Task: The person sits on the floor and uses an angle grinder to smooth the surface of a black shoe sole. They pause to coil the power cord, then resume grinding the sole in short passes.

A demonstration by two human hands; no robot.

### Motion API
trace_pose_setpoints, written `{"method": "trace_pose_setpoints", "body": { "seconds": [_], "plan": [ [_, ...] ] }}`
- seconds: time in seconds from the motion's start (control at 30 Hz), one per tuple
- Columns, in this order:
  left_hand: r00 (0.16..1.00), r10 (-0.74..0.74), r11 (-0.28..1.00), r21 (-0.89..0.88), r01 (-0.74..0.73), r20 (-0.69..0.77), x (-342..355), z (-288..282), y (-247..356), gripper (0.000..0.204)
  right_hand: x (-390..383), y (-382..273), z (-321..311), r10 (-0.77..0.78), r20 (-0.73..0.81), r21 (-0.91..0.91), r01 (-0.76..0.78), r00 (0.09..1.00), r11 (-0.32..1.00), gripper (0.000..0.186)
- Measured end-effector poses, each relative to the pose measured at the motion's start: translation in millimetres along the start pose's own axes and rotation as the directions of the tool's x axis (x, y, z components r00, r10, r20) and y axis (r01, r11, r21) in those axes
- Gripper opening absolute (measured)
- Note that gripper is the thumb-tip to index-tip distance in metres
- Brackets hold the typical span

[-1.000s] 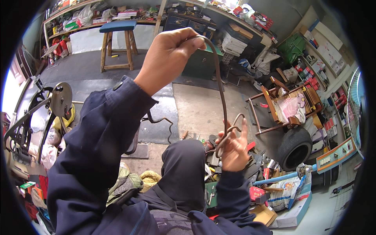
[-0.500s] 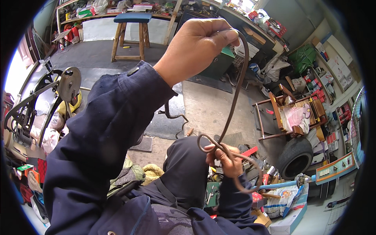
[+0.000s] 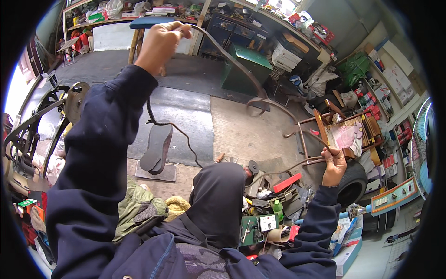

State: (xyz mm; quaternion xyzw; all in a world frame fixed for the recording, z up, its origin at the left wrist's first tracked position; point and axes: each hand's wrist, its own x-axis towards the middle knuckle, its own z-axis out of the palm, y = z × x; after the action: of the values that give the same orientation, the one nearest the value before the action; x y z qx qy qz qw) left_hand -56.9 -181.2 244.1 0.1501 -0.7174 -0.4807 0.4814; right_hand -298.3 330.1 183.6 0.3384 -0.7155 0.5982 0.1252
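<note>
My left hand, raised at the upper left, is closed on one end of a long brown cord. The cord runs down to the right in loose, wavy loops hanging in the air. My right hand, at the middle right, pinches it further along, and a trailing length curves leftward from there. Below, my dark-clad knee sticks up. A sole-shaped metal form stands on a small plate beside a dark, bent cable.
A blue-topped stool, a green box and a wooden chair stand around me. A black machine with a wheel is at left, a tyre and fan at right. Tools and clothing lie near my knee.
My left hand has moved up and left, my right hand out to the right and higher. The cord, earlier bunched in coils at my right hand, is now spread out between them.
</note>
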Motion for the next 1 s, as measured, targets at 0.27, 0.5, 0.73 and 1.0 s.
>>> {"method": "trace_pose_setpoints", "body": {
  "seconds": [0.27, 0.5, 0.73, 1.0],
  "plan": [
    [0.995, -0.095, 0.981, -0.169, 0.093, -0.004, -3.4, -15.8, 15.8, 0.028, -22.2, 101.4, -76.7, 0.000, -0.297, -0.685, -0.214, 0.955, 0.696, 0.023],
    [0.945, 0.212, 0.977, -0.068, -0.202, 0.248, -39.7, 37.9, 64.0, 0.026, -40.3, 80.2, -12.7, 0.672, 0.409, -0.601, -0.372, 0.617, 0.707, 0.068],
    [0.790, 0.369, 0.920, -0.312, -0.236, 0.490, -68.9, 99.5, 97.6, 0.021, 11.7, -107.1, 146.4, -0.187, 0.525, 0.405, -0.050, 0.830, 0.913, 0.081],
    [0.920, 0.219, 0.973, -0.149, -0.178, 0.326, -37.9, 37.9, 80.9, 0.032, 38.6, -111.4, 139.7, -0.210, 0.414, 0.134, 0.169, 0.886, 0.976, 0.027]
  ]
}}
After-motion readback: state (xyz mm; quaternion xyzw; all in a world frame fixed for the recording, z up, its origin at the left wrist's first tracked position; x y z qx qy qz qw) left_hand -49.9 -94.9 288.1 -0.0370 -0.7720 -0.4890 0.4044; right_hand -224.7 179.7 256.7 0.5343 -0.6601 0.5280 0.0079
